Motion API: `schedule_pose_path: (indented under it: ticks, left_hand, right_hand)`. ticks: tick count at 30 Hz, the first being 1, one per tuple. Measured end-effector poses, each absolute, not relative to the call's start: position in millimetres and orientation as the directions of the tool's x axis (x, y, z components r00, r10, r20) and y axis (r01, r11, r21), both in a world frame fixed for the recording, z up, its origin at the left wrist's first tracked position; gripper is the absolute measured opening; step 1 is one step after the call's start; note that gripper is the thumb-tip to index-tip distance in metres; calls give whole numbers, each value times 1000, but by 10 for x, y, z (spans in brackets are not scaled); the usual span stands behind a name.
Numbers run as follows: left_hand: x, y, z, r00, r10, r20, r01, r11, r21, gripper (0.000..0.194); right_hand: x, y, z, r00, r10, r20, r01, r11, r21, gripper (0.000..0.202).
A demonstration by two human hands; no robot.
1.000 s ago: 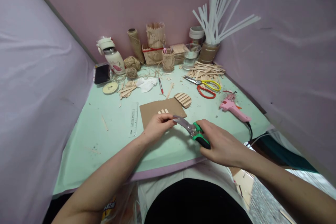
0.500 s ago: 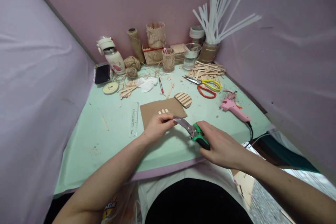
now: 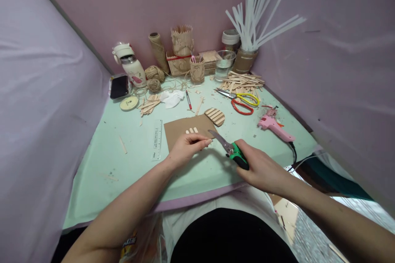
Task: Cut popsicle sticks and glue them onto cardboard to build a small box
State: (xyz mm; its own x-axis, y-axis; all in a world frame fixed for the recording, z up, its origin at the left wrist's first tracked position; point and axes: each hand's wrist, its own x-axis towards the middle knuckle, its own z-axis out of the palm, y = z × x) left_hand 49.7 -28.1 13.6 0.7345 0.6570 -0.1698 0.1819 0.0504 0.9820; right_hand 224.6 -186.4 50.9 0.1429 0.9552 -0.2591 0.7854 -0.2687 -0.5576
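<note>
My right hand point(image 3: 257, 164) is wrapped round the green and black handles of pruning shears point(image 3: 230, 148). Their curved metal blades look closed and point up and left. My left hand point(image 3: 188, 148) is closed in a pinch over the brown cardboard sheet point(image 3: 174, 128); only a tiny pale bit shows at its fingertips, too small to name. The shears' tip lies just beyond those fingertips, apart from them. Just behind my left hand, three pale rounded wooden stick ends point(image 3: 191, 130) show against the cardboard. A round cardboard piece with wooden strips point(image 3: 215, 117) touches the sheet's far right corner.
A clear ruler point(image 3: 157, 139) lies left of the cardboard. Scissors point(image 3: 242, 100), a heap of wooden sticks point(image 3: 242, 82) and a pink glue gun point(image 3: 274, 126) are to the right. Twine balls point(image 3: 154, 74), a bottle point(image 3: 133, 70) and a water cup point(image 3: 224, 68) stand at the back.
The shears have drawn back to the right, away from my left fingertips, and their blades have come together. My left hand stays in nearly the same place, still pinching.
</note>
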Motion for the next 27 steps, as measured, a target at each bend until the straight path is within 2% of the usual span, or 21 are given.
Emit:
schedule_pose_path:
  ticks: [7,13,19,24,27]
  left_hand:
    - [531,-308,167,722,665,-191,7,268,963,27]
    - [515,-289,193,737,636,-230,-62,401,914,41]
    - [499,-262,216,738,639,-216,-86,406,910,30]
    - [479,-226,268,715,673,-190,-114,380,918,31]
    - [481,-209,292,679,706,-203,-120,380,917,30]
  right_hand:
    - [2337,-1743,448,360,900,-246,670,-433,-603,27]
    - [2327,-1653,410,405,883,-238,644,-460,-612,29]
    - [2344,-1623,398,471,841,-267,650,-536,-539,27]
    - [2347,-1585,294,527,833,-167,717,-542,-439,25]
    - [2294,-1553,290,538,827,-161,735,-554,-392,33]
